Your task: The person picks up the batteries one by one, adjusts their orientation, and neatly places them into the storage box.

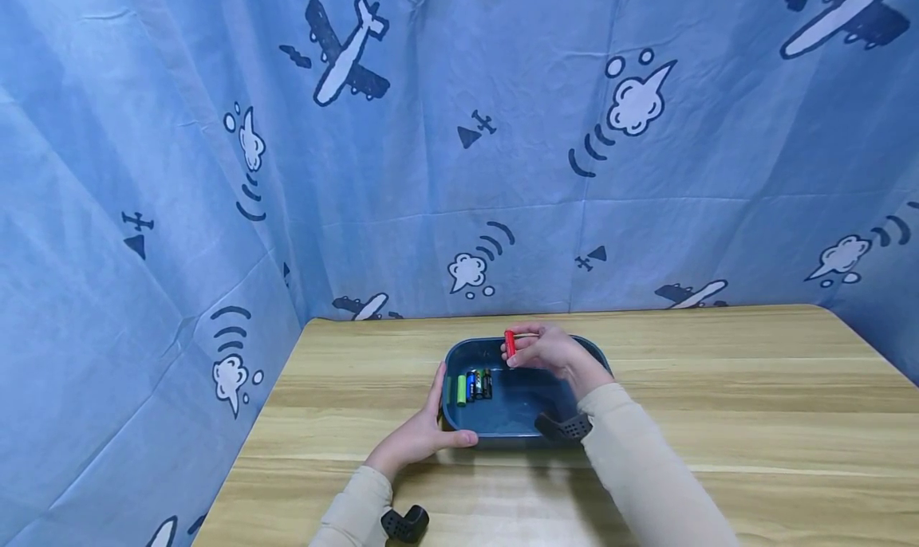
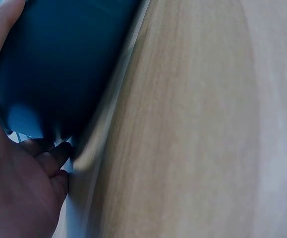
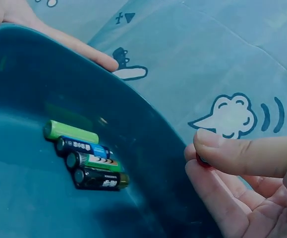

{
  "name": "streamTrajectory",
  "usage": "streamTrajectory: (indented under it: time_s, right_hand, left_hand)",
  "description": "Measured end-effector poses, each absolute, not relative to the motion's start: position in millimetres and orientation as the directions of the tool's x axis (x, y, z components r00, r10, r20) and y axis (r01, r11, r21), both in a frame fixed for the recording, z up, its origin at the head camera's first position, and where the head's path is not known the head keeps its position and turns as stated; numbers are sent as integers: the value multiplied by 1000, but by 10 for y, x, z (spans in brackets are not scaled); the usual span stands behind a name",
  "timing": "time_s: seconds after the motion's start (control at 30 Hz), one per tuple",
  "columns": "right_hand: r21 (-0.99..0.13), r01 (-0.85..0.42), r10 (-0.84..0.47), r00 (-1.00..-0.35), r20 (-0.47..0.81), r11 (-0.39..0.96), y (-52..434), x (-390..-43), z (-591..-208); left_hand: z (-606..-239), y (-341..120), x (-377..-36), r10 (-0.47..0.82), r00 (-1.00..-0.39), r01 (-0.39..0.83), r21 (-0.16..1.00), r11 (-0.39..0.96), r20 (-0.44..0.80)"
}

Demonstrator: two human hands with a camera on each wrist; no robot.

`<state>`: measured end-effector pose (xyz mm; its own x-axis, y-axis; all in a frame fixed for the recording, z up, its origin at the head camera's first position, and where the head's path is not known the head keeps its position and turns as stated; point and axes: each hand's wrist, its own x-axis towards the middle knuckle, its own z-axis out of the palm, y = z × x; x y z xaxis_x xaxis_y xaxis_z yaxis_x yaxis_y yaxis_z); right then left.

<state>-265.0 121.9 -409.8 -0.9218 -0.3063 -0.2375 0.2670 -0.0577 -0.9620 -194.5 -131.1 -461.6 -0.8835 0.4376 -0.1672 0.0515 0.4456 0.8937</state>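
Observation:
My right hand pinches a red battery between thumb and fingers, over the far side of a dark blue plastic basin. In the right wrist view only an end of the red battery shows behind the thumb. My left hand holds the basin's left end, thumb at the front wall and fingers along the left side; in the left wrist view some fingers curl at its underside. Inside, at the left, several batteries lie side by side: a light green one, a blue one, a green-and-white one and a black one.
The basin rests on a wooden table, whose bare surface extends on both sides. Blue curtains printed with planes and clouds hang behind and at the left. Black straps with cameras sit on both sleeved wrists.

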Motion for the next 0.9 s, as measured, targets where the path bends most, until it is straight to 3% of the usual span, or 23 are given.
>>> streamTrajectory:
  time_s: [0.5, 0.73, 0.9]
  right_hand:
    - [-941, 337, -247, -909, -337, 44, 1053, -2687, -4218]
    - [-917, 347, -165, -910, -380, 197, 984, -2671, -4246]
    - [-906, 353, -153, -907, -393, 234, 956, -2648, -4274]
  left_hand:
    - [-4601, -1322, -1951, 443, -880, 49, 894, 446, -172]
    - [-4593, -1328, -1944, 450, -877, 49, 899, 436, -170]
    - [-4602, -1324, -1943, 449, -876, 42, 901, 431, -174]
